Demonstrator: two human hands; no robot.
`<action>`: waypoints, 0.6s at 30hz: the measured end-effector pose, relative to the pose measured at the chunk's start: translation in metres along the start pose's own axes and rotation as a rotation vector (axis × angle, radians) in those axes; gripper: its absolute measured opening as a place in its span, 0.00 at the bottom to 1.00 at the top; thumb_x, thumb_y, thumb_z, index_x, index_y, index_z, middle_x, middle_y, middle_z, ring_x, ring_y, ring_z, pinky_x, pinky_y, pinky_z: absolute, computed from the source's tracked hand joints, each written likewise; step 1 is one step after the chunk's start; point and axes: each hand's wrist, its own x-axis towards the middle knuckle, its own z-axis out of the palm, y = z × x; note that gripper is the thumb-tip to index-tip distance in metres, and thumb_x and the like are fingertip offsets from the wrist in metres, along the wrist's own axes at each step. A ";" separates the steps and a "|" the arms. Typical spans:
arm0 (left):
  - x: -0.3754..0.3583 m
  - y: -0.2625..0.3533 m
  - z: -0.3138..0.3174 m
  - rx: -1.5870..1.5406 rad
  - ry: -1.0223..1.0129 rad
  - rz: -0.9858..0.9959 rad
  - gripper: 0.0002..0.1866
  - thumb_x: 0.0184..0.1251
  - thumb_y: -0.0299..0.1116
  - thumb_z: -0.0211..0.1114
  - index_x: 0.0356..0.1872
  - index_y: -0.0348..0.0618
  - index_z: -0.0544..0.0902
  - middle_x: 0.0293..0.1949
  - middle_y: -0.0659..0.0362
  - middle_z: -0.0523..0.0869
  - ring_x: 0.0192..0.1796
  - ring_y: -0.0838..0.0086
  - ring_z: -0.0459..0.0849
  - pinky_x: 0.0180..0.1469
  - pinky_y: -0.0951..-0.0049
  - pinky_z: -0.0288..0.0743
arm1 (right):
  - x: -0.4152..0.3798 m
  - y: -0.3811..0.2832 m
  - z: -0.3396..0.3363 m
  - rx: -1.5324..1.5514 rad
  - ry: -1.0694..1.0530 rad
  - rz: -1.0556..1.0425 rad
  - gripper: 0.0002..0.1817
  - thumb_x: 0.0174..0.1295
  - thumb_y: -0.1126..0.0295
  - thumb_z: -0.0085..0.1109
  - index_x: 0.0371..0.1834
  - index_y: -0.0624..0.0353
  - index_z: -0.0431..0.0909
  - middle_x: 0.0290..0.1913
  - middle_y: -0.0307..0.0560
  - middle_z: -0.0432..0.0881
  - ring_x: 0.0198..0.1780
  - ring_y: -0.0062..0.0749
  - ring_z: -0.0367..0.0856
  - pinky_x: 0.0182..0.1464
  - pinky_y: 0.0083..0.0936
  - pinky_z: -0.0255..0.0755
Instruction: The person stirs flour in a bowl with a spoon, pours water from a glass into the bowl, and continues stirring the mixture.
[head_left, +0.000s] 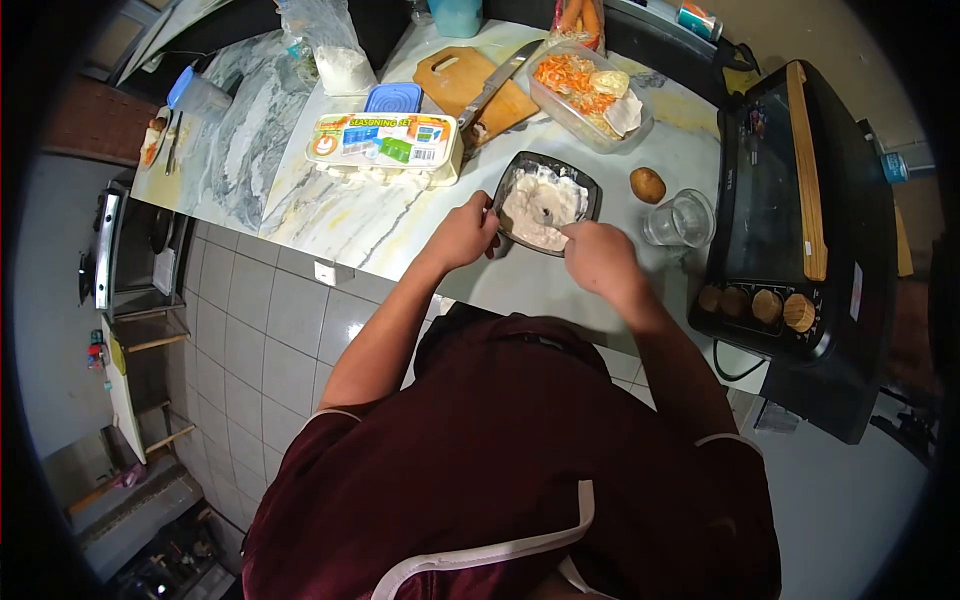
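A square black bowl (597, 200) with a pale, thick, creamy mixture (540, 205) inside stands near the front edge of the marble counter. My left hand (466, 232) grips the bowl's left rim, thumb and fingers closed on it. Over the bowl's lower right side is my right hand (603, 262), its fingers closed round a utensil that dips into the mixture; most of that utensil is hidden. To the right of the bowl lie a round brown potato-like item (648, 185) and a clear glass (680, 220).
Behind the bowl are a cutting board (455, 75) with a knife (500, 82), and a container of shredded vegetables (575, 80). A seasoning set box (383, 140), blue lid (393, 98) and bag of white powder (343, 68) stand left. A black oven (765, 190) is at right.
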 end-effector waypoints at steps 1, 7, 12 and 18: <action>-0.001 -0.001 0.000 -0.014 -0.011 0.001 0.14 0.71 0.33 0.47 0.46 0.31 0.71 0.23 0.51 0.85 0.25 0.65 0.86 0.35 0.66 0.78 | 0.002 0.008 -0.005 0.000 0.002 -0.002 0.12 0.55 0.72 0.49 0.35 0.56 0.84 0.35 0.58 0.83 0.44 0.51 0.82 0.49 0.41 0.75; 0.002 -0.008 0.002 -0.031 -0.055 0.028 0.13 0.71 0.33 0.47 0.47 0.31 0.69 0.22 0.50 0.85 0.26 0.63 0.86 0.35 0.66 0.78 | -0.010 0.014 -0.037 0.097 0.147 -0.006 0.14 0.57 0.68 0.49 0.40 0.55 0.84 0.38 0.56 0.84 0.43 0.51 0.82 0.48 0.40 0.76; 0.004 -0.004 0.002 -0.075 -0.112 0.011 0.13 0.72 0.33 0.46 0.46 0.29 0.66 0.23 0.50 0.85 0.26 0.64 0.86 0.36 0.66 0.78 | -0.013 0.004 0.004 -0.038 0.233 0.038 0.11 0.57 0.71 0.47 0.33 0.57 0.83 0.36 0.58 0.83 0.42 0.52 0.82 0.47 0.42 0.75; 0.005 -0.007 0.005 -0.260 -0.231 -0.030 0.12 0.72 0.32 0.45 0.41 0.29 0.64 0.26 0.48 0.84 0.25 0.67 0.85 0.33 0.70 0.78 | -0.006 0.007 -0.005 0.230 0.061 0.074 0.13 0.58 0.69 0.48 0.37 0.56 0.84 0.38 0.53 0.84 0.45 0.50 0.82 0.50 0.40 0.74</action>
